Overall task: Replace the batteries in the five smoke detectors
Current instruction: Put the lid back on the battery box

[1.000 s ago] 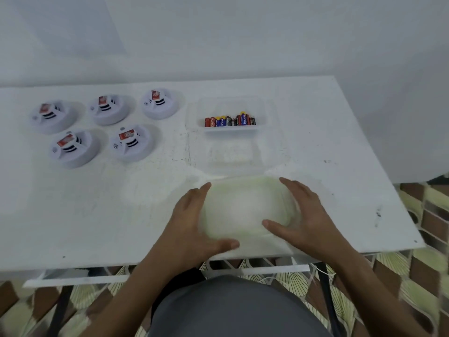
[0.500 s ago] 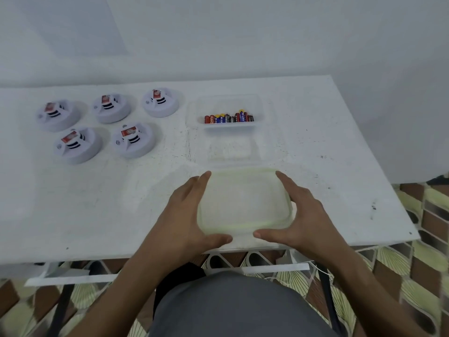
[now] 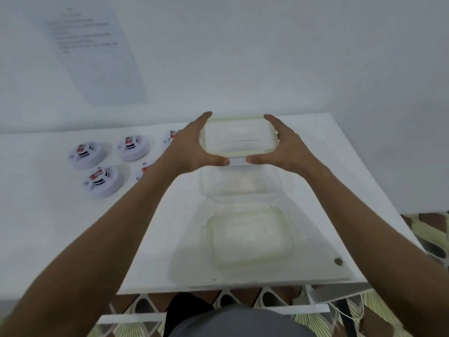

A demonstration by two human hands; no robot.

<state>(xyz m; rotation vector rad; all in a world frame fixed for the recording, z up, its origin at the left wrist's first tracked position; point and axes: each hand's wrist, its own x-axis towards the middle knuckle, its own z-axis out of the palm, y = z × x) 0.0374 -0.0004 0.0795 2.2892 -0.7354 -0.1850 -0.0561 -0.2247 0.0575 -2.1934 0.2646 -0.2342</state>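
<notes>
Both hands had left the near lid [image 3: 251, 238] on the table [image 3: 48, 227] and reached to the far container's lid [image 3: 239, 137]. Left hand [image 3: 187, 149] and right hand [image 3: 285, 147] gripped its sides, fingers curled round the rim. Smoke detectors [image 3: 102, 181] sat grouped at left; two partly hidden by the left arm.

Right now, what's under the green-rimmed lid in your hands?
The left hand and right hand grip the lid. Through it only a pale blur and one dark line show; whatever sits beneath is covered.
</notes>
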